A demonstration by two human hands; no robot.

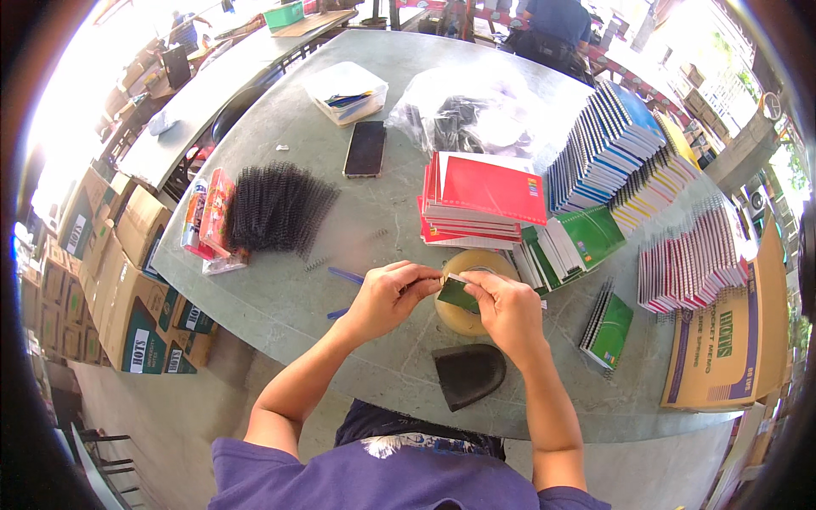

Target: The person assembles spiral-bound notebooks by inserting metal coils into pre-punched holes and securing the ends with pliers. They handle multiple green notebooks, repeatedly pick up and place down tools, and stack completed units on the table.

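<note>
A small green-covered notepad (460, 296) is held up between my two hands, above the table's near side. My right hand (510, 310) grips its right end between thumb and fingers. At the pad's left edge my left hand (388, 296) pinches with closed fingertips; whether a spiral coil is there is too small to tell. Below the pad lies a wide roll of tape (448, 321), partly covered by it. Blue handles (344, 276) of a tool lie beside my left hand, mostly hidden by it. A black curved pad (469, 375) rests nearer to me.
Black spiral coils (276, 208) lie left. Red (493, 191) and green (586, 238) pads are stacked ahead; blue (608, 144), yellow (659, 191) and red (693, 263) spiral notebooks stand right, beyond small green ones (610, 331). A cardboard box (714, 348) and phone (365, 150) flank them.
</note>
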